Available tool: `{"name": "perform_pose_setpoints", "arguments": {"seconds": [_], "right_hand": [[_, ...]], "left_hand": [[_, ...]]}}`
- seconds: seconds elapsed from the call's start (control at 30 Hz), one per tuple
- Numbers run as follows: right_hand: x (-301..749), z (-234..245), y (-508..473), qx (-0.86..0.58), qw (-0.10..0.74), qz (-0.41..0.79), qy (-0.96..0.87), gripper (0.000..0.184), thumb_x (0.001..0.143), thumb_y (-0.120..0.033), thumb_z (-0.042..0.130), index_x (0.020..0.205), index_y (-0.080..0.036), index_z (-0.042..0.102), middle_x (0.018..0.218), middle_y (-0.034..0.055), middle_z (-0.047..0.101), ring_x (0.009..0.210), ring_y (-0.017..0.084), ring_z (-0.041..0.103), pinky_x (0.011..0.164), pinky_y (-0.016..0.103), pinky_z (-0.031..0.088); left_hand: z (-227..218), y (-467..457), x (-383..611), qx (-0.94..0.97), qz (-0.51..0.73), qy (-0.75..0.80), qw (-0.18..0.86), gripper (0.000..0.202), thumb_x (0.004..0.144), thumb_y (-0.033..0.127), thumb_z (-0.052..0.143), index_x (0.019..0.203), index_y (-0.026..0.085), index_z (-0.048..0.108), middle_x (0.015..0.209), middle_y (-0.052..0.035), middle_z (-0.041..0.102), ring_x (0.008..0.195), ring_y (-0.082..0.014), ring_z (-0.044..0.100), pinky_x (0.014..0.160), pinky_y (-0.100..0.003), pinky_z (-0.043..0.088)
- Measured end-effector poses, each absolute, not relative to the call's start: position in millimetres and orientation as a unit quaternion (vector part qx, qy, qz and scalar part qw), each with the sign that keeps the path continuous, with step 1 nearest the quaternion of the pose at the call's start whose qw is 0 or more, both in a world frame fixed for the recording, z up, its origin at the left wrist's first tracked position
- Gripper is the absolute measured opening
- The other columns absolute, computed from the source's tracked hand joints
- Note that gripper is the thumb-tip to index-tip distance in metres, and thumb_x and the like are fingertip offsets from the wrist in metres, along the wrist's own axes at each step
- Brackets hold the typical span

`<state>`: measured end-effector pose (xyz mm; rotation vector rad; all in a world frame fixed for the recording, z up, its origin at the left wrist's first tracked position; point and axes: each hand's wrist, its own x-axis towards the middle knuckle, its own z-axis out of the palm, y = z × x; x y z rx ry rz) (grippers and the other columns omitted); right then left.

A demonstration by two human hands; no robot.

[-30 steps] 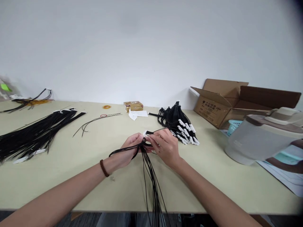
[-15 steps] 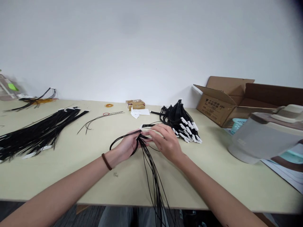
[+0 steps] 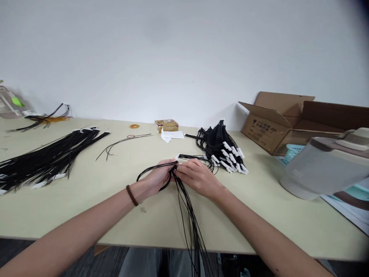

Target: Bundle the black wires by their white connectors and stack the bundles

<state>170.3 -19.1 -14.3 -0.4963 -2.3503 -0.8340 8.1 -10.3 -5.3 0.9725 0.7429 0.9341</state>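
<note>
Close together above the middle of the table, both hands grip one bundle of thin black wires (image 3: 188, 204). My left hand (image 3: 161, 176) is closed round it, and a loop of wire bulges out past the wrist. My right hand (image 3: 197, 177) has its fingers curled and pressed against the bundle beside the left fingertips. A white connector (image 3: 177, 157) shows just above the fingers. Loose wire ends hang down over the table's front edge, while other strands run off to the right behind my right hand. The exact grip points are hidden by the fingers.
Right of the hands lies a pile of looped black wires with white connectors (image 3: 220, 144). Long black wires (image 3: 54, 154) spread across the left. Farther back are a small box (image 3: 166, 125) and white paper (image 3: 175, 134). A cardboard box (image 3: 263, 132) and a large jug (image 3: 313, 169) stand at right.
My right hand's fingers have closed in on the bundle, nearer my left hand. Wire strands now curve out behind the right hand. The view has shifted slightly.
</note>
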Motion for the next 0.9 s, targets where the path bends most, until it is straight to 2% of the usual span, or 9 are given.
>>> {"name": "perform_pose_setpoints", "arguments": {"seconds": [0.27, 0.43, 0.5, 0.63, 0.77, 0.83, 0.9], "right_hand": [[170.0, -11.3, -20.9, -0.168, 0.292, -0.355, -0.872, 0.014, 0.087, -0.01, 0.045, 0.089, -0.013, 0.058, 0.084, 0.0048, 0.062, 0.083, 0.014, 0.05, 0.07, 0.029, 0.041], [169.6, -16.2, -18.7, -0.218, 0.347, -0.261, -0.874, 0.015, 0.085, -0.012, 0.047, 0.093, -0.016, 0.058, 0.09, 0.0044, 0.064, 0.084, 0.015, 0.053, 0.069, 0.029, 0.043], [167.6, -15.1, -20.1, -0.236, 0.392, -0.162, -0.874, 0.017, 0.085, -0.013, 0.046, 0.094, -0.019, 0.059, 0.091, 0.0039, 0.065, 0.087, 0.014, 0.055, 0.073, 0.029, 0.045], [163.4, -0.1, -29.3, -0.296, 0.516, 0.088, -0.799, 0.018, 0.087, -0.019, 0.044, 0.093, -0.022, 0.06, 0.092, 0.0036, 0.066, 0.089, 0.014, 0.06, 0.08, 0.032, 0.048], [172.3, 21.4, -32.8, -0.288, 0.673, 0.313, -0.605, 0.015, 0.085, -0.033, 0.047, 0.08, -0.021, 0.054, 0.074, -0.0016, 0.06, 0.069, 0.011, 0.061, 0.068, 0.031, 0.052], [183.0, 28.7, -29.2, -0.268, 0.754, 0.326, -0.503, 0.018, 0.083, -0.036, 0.05, 0.075, -0.02, 0.051, 0.064, -0.0052, 0.051, 0.06, 0.009, 0.056, 0.06, 0.027, 0.051], [193.7, 31.7, -24.4, -0.284, 0.81, 0.275, -0.434, 0.02, 0.081, -0.036, 0.053, 0.072, -0.019, 0.05, 0.06, -0.0066, 0.045, 0.051, 0.006, 0.048, 0.047, 0.02, 0.043]], "left_hand": [[-8.3, -11.3, 8.2, 0.427, 0.416, 0.319, 0.736, 0.014, 0.072, 0.026, 0.061, 0.072, 0.014, 0.054, 0.065, 0.001, 0.053, 0.058, -0.0077, 0.043, 0.054, -0.021, 0.035], [-5.5, -10.6, 8.7, 0.412, 0.418, 0.329, 0.739, 0.011, 0.075, 0.025, 0.058, 0.076, 0.014, 0.057, 0.068, -0.0011, 0.057, 0.061, -0.0099, 0.048, 0.058, -0.023, 0.04], [-1.7, -10.3, 9.5, 0.409, 0.424, 0.343, 0.732, 0.008, 0.077, 0.02, 0.055, 0.077, 0.013, 0.059, 0.07, -0.0019, 0.06, 0.06, -0.0097, 0.049, 0.059, -0.023, 0.04], [6.2, -8.3, 10.4, 0.409, 0.418, 0.351, 0.731, 0.017, 0.079, 0.015, 0.048, 0.084, 0.013, 0.063, 0.076, -0.0049, 0.066, 0.064, -0.0126, 0.056, 0.063, -0.025, 0.041], [6.4, -4.5, 6.7, 0.418, 0.406, 0.353, 0.732, 0.025, 0.083, 0.022, 0.043, 0.09, 0.013, 0.065, 0.081, -0.0077, 0.069, 0.073, -0.0149, 0.06, 0.075, -0.027, 0.042], [3.9, -2.6, 3.9, 0.419, 0.403, 0.364, 0.728, 0.031, 0.085, 0.028, 0.041, 0.093, 0.01, 0.065, 0.083, -0.0099, 0.069, 0.075, -0.015, 0.061, 0.08, -0.027, 0.041], [1.2, -1.1, 2.0, 0.416, 0.411, 0.374, 0.72, 0.034, 0.086, 0.03, 0.04, 0.096, 0.008, 0.064, 0.086, -0.0114, 0.069, 0.076, -0.015, 0.061, 0.083, -0.027, 0.04]]}}
